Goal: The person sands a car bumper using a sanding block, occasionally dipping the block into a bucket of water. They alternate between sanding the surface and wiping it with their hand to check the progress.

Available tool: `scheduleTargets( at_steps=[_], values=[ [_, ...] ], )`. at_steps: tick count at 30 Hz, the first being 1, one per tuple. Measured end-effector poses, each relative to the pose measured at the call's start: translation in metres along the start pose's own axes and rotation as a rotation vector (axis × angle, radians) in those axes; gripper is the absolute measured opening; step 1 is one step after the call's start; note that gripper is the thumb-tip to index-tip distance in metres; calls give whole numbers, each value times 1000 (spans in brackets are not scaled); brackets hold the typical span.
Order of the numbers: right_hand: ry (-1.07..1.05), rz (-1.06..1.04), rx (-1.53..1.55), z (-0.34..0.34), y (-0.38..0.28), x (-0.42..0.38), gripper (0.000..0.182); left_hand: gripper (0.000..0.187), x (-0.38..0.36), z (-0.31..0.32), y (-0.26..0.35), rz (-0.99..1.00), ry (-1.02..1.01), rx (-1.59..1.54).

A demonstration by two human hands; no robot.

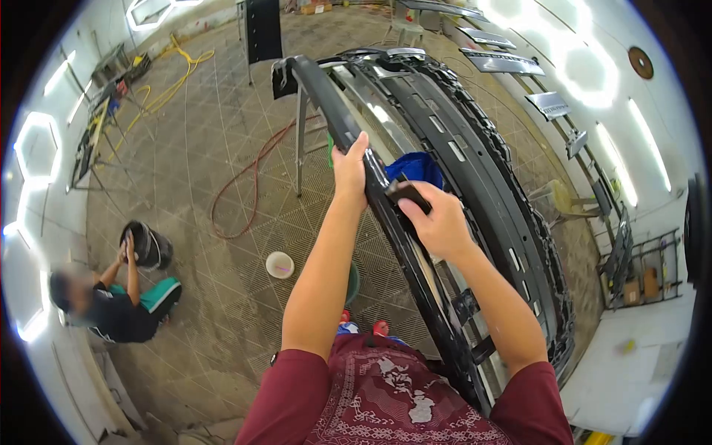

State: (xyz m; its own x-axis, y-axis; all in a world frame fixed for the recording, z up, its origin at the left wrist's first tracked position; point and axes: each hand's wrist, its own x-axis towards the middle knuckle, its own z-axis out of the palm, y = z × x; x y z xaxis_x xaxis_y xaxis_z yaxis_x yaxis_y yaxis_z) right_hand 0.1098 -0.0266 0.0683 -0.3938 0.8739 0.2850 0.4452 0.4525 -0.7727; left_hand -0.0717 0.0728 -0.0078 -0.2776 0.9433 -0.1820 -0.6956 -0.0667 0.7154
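Note:
A long black car bumper (398, 252) runs away from my body, its upper edge glossy and wet-looking. My left hand (351, 173) is closed around its left edge, thumb on top, the other fingers hidden. In my right hand (441, 222) is a small dark flat pad (411, 196), pressed against the bumper's top face just right of my left hand. I cannot make out what the pad is made of. Blue cloth or plastic (419, 167) lies just beyond my right hand, partly covered by it.
A metal stand leg (300, 144) props the far end. Below stand a white tub (279, 265) and a green bucket (353, 284). A red hose (256, 167) curls on the floor. At left, a person (122, 304) crouches by a black bucket (157, 248). Painted panels (500, 63) line the right wall.

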Motion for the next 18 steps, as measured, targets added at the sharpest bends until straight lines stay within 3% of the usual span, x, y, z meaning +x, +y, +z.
scheduleTargets(
  at_steps=[2,3,6,8,10,12,13,18],
  values=[
    [25,-85,-29,2,-1,-14,22,46,11,-3,-10,32,79,23],
    [21,-100,-47,0,3,-22,21,69,7,-2,-5,-21,69,29],
    [66,-146,-51,9,7,3,20,78,15,-6,-9,-5,80,58],
    [25,50,-27,16,2,27,21,85,6,-2,2,-19,82,82],
    [30,71,-11,17,7,15,21,86,9,-2,0,-29,77,47],
    [65,-180,11,12,8,-9,22,84,10,-3,-1,-37,93,71],
    [61,-190,-24,10,8,-10,22,82,11,-2,-3,-39,114,97],
    [59,-23,-19,18,8,31,23,55,9,-2,0,19,101,54]
  ],
)
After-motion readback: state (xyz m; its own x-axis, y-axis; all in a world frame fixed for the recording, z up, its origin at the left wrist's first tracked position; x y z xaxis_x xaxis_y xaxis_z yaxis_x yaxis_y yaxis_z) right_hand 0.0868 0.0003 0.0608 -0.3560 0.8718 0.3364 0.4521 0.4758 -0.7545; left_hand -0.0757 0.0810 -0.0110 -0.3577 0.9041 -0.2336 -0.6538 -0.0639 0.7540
